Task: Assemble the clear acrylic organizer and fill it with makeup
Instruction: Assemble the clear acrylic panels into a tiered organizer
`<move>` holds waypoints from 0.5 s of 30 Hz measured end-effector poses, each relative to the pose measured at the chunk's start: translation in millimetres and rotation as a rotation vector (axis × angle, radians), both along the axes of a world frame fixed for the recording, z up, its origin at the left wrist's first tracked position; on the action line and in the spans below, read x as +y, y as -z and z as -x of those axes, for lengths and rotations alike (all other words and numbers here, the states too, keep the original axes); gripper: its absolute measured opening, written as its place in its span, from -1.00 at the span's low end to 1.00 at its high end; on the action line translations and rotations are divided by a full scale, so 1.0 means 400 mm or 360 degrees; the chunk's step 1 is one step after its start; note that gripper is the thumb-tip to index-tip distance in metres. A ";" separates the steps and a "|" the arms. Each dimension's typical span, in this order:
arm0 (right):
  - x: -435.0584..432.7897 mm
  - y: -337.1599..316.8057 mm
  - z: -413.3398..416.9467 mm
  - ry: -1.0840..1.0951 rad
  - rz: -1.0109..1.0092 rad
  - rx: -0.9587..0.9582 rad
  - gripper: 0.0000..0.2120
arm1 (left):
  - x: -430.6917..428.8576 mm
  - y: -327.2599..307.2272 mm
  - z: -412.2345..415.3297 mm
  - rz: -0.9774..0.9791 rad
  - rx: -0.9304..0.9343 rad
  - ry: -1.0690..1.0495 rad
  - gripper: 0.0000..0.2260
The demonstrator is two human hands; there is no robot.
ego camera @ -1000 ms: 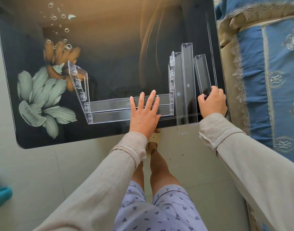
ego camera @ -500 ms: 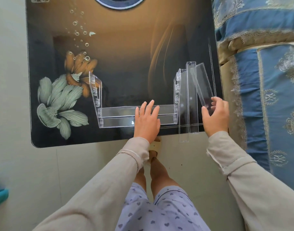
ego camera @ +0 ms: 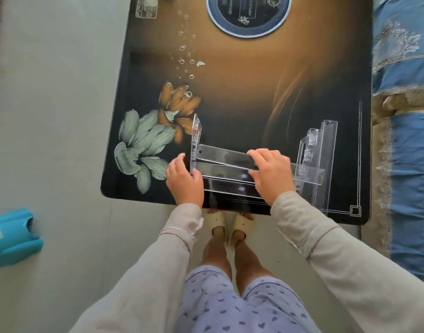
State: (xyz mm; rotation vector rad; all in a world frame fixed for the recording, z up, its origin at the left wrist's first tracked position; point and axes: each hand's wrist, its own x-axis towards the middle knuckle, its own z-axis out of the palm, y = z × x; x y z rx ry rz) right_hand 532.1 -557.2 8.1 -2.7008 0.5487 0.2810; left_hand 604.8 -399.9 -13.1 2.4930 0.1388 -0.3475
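My right hand (ego camera: 271, 174) pinches the clear strip (ego camera: 226, 156), lying sideways toward the side panel (ego camera: 195, 143) (my left hand (ego camera: 184, 181) grips that).

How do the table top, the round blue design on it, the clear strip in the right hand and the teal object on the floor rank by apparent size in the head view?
1. table top
2. round blue design, cropped by the frame
3. clear strip and teal object: similar, both partly hidden, unranked
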 end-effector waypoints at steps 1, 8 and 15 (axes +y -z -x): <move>0.000 0.006 -0.012 -0.0015 0.0006 0.0016 -0.61 | 0.002 0.003 -0.016 0.0049 0.0077 -0.0020 -0.59; -0.008 0.037 -0.048 -0.0073 0.0009 0.0047 -0.59 | -0.007 0.021 -0.078 0.0251 0.0457 0.0067 -0.60; -0.005 0.058 -0.053 -0.0099 -0.0032 0.0130 -0.58 | 0.003 0.015 -0.085 0.0282 0.0492 0.0131 -0.61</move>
